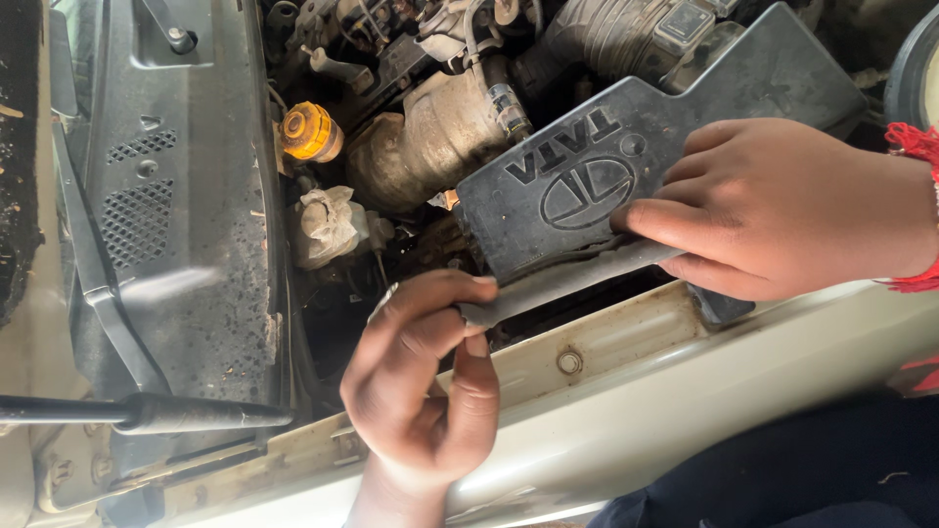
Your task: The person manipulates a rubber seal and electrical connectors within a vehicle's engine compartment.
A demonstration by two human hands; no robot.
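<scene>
**Two hands on a dusty black engine cover**

Nearest the camera runs the pale, rust-flecked body panel (626, 391) at the edge of the engine bay, with a bolt (569, 362) set in it just below the cover. Over this panel rises the left hand (425, 376), its thumb and forefinger pinched shut on the end of a flat grey strip (567, 279) that lies along the near edge of the black plastic engine cover (577, 186). The right hand (773, 210) lies on the same cover's right part, fingers curled and closed around that near edge and the strip's other end; a red thread band (917, 147) circles its wrist.

The cover is a broad, flat, matt black moulding with a grainy texture, a raised oval emblem near its middle, a small round boss beside it, and a film of dust. It sits tilted above the engine, close to the body panel.

Beyond the cover's left edge are a yellow reservoir cap (309, 132) and a grimy metal housing (440, 137). Further left, well apart from the cover, lie the black cowl panel (176, 196) and a wiper arm (147, 413).
</scene>
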